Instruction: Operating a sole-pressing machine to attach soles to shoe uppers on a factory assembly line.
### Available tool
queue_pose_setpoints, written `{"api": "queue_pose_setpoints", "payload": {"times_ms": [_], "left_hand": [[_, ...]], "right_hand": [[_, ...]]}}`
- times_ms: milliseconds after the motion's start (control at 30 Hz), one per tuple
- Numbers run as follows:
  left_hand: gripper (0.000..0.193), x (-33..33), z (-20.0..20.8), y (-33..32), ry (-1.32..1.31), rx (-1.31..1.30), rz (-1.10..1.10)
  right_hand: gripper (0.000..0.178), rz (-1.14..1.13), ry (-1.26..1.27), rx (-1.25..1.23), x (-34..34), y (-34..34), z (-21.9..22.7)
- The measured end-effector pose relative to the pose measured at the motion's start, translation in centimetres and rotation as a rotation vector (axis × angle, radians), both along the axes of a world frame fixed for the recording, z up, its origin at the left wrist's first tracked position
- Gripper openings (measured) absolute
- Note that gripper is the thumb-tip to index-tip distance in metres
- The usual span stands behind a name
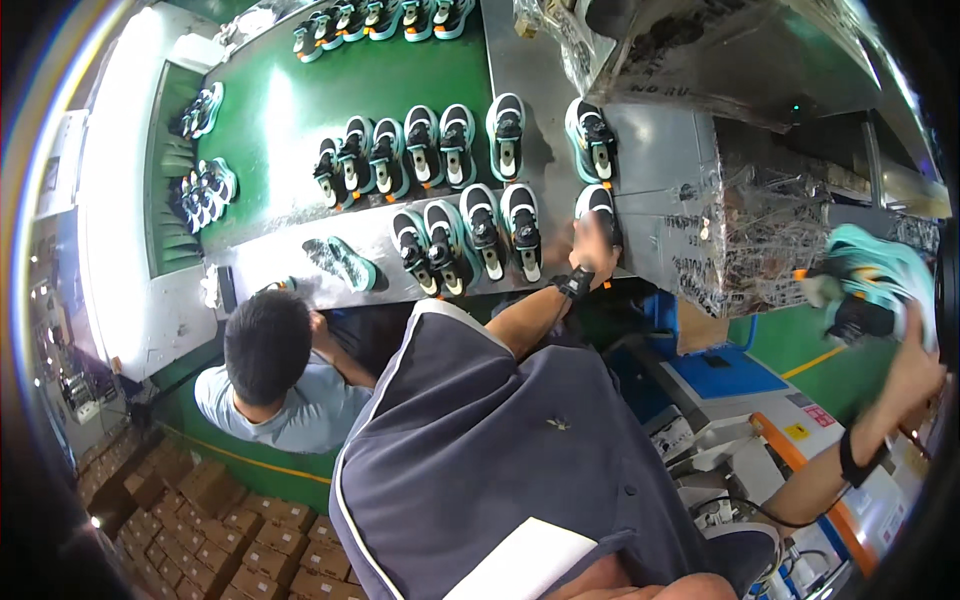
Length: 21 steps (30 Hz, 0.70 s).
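My left hand [593, 250], with a black band on its wrist, is closed on the heel end of a black and white sneaker [597, 203] standing on the metal edge of the bench. Another sneaker [591, 140] stands just beyond it. Far out to the right, my right hand [912, 372] grips a teal, white and black sneaker [870, 285] held up in the air. Blur hides whether a second shoe is with it. To the left of my left hand, several matching sneakers [481, 228] stand in a row, toes pointing away.
A green conveyor belt [270, 160] carries more sneakers at the left. A lone teal sole piece [340, 263] lies near the bench edge. A co-worker [270, 370] sits at the left. A film-wrapped machine [760, 230] stands at the right; stacked cartons [220, 530] fill the lower left.
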<state>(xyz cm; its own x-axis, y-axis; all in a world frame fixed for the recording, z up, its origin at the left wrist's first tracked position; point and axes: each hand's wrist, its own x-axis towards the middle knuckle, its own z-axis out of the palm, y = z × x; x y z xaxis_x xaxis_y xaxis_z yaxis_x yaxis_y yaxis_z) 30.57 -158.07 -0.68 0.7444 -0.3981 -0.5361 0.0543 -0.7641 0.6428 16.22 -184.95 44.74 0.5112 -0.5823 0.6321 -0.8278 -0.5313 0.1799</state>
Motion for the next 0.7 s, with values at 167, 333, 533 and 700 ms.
{"api": "queue_pose_setpoints", "payload": {"times_ms": [167,333,533,700], "left_hand": [[0.077,0.6,-1.0,2.8,-0.042,-0.164,0.025],[0.061,1.5,0.6,7.9,-0.128,-0.177,0.181],[0.073,2.1,-3.0,6.1,-0.229,-0.076,0.07],[0.084,2.8,-1.6,6.1,-0.047,-0.101,0.107]], "right_hand": [[0.041,0.412,-0.307,0.453,3.3,-0.6,-8.7],[0.044,0.4,-0.319,0.367,2.3,0.7,-9.2],[0.042,0.464,-0.423,0.273,1.9,2.5,-10.3],[0.04,0.378,-0.542,0.526,-0.6,2.6,-10.7]]}}
